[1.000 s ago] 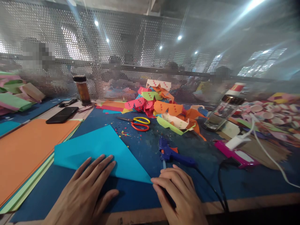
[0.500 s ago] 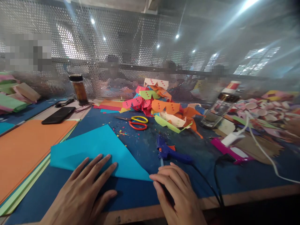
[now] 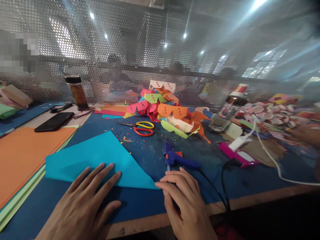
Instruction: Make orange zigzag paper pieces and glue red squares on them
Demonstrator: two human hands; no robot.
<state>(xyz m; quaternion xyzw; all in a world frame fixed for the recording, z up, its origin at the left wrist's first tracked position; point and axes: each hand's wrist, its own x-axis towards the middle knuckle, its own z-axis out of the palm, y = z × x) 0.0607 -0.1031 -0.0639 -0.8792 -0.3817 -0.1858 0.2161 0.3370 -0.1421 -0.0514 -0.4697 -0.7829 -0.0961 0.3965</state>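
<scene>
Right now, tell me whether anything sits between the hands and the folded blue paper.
Nothing visible does. The left hand lies flat on the folded blue paper; the right hand touches its right corner. The glue gun lies beyond.

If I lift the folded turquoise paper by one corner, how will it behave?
The turquoise paper looks thin and flat, so it would probably feel very light and droop. Its fold may open once the left hand lifts away. It would likely slide easily on the blue mat.

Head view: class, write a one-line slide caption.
Left hand presses folded blue paper; right hand touches its corner near a glue gun.
</scene>
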